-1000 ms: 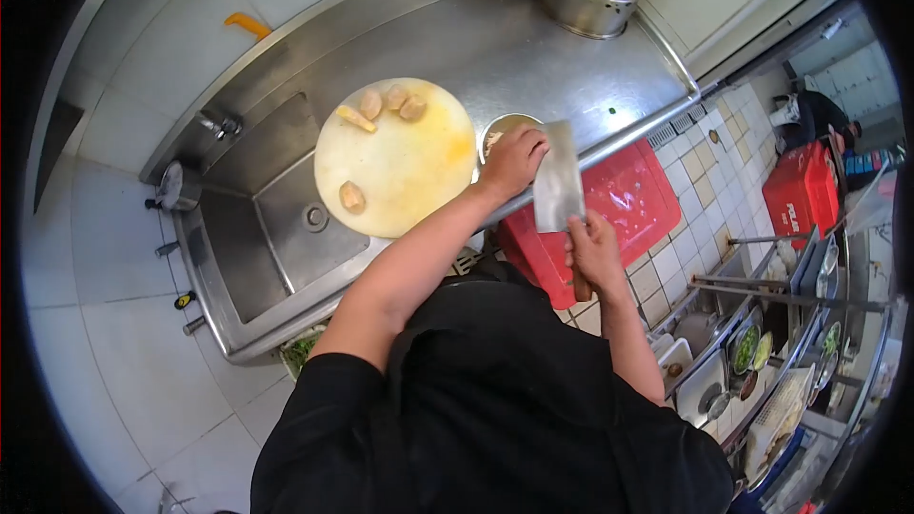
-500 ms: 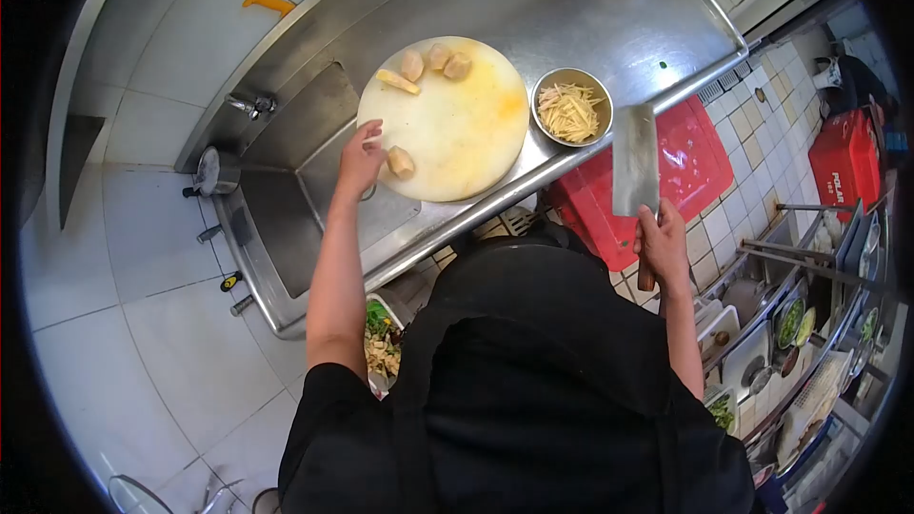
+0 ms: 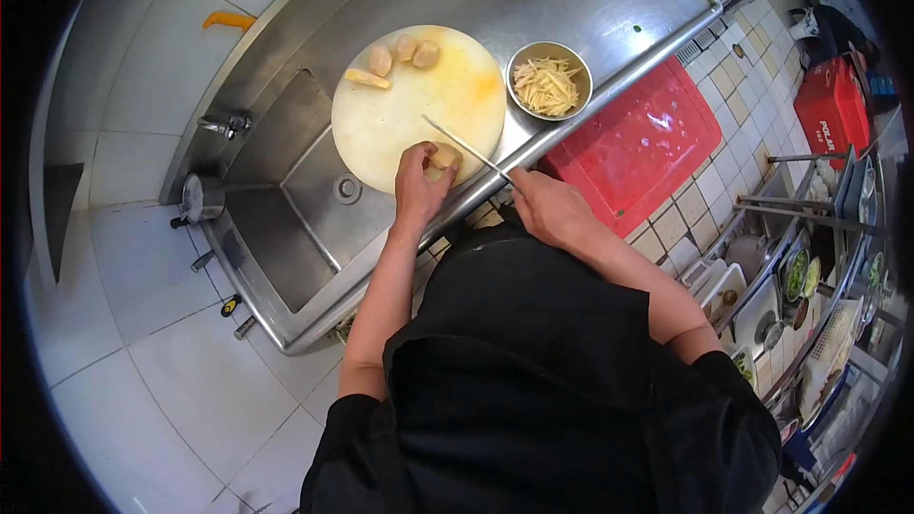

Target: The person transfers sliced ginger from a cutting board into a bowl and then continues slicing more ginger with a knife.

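On the front part of the round white cutting board (image 3: pixel 409 119), my left hand (image 3: pixel 421 188) grips a pale peeled piece (image 3: pixel 446 160) between its fingers. My right hand (image 3: pixel 547 205) is closed round the handle of a cleaver (image 3: pixel 466 146), whose blade is seen nearly edge-on over the board, just beside that piece. Several more pale pieces (image 3: pixel 426 54) lie at the board's back edge, with a flatter yellowish slice (image 3: pixel 367 79) at the back left. A metal bowl (image 3: pixel 585 95) of thin pale strips (image 3: pixel 546 87) stands right of the board.
The board rests over a steel sink (image 3: pixel 276 228) with a tap (image 3: pixel 225 125) at the left. An orange-handled tool (image 3: pixel 228 20) is behind the sink's rim. Below the counter's right edge is a red lid or tray (image 3: pixel 638 148). Shelves with containers (image 3: pixel 757 309) stand at the right.
My left hand has moved right and taken hold of the pale piece. My right hand has brought the cleaver left over the board and turned its blade edge-on. The view has shifted slightly.
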A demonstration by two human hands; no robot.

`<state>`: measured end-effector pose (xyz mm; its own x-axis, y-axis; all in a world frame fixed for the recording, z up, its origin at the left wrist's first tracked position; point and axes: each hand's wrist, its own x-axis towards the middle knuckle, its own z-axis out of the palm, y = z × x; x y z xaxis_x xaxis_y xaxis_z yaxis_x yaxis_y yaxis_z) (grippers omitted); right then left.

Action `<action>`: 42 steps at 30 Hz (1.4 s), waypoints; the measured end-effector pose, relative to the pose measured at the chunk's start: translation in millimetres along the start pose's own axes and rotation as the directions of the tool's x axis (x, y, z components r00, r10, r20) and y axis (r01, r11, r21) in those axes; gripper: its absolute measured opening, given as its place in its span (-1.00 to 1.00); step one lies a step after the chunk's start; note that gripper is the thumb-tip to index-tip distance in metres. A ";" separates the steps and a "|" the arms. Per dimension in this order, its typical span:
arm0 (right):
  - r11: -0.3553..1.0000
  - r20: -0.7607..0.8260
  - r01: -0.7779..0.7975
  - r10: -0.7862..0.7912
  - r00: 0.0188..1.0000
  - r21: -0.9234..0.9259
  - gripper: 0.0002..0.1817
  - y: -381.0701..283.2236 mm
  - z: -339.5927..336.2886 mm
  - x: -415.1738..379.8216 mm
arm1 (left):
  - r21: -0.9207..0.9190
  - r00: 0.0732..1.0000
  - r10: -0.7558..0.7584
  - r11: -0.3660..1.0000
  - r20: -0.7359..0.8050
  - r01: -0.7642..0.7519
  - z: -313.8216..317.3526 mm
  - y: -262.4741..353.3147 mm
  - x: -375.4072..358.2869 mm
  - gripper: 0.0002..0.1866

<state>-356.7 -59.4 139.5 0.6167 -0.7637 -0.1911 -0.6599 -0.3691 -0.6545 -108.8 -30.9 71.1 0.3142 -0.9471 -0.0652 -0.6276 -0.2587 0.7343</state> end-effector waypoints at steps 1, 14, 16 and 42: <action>0.998 -0.009 0.028 -0.029 1.000 -0.062 -0.71 -4.7 -0.3 -1.2 | -0.028 0.996 0.072 0.997 -0.045 -0.073 0.2 1.0 -2.1 -0.48; 0.976 0.114 -0.008 0.033 0.993 -0.216 -0.73 -30.5 -17.3 -20.5 | 0.073 0.998 0.035 0.997 0.050 -0.039 -6.7 0.4 1.7 -0.45; 0.979 0.126 -0.010 0.037 0.991 -0.204 -0.75 -31.3 -16.0 -18.1 | 0.039 0.997 0.073 0.997 0.020 -0.074 -6.4 -0.7 1.6 -0.43; 0.996 0.139 0.008 0.004 0.990 -0.087 -0.77 -34.6 -12.6 12.1 | 0.008 0.998 0.033 0.999 0.052 -0.033 -11.1 1.1 0.7 -0.46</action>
<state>-331.9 -62.6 169.0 0.6673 -0.6845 -0.2936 -0.6901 -0.4199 -0.5895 -101.4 -29.7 79.3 0.2557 -0.9637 -0.0764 -0.6433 -0.2286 0.7307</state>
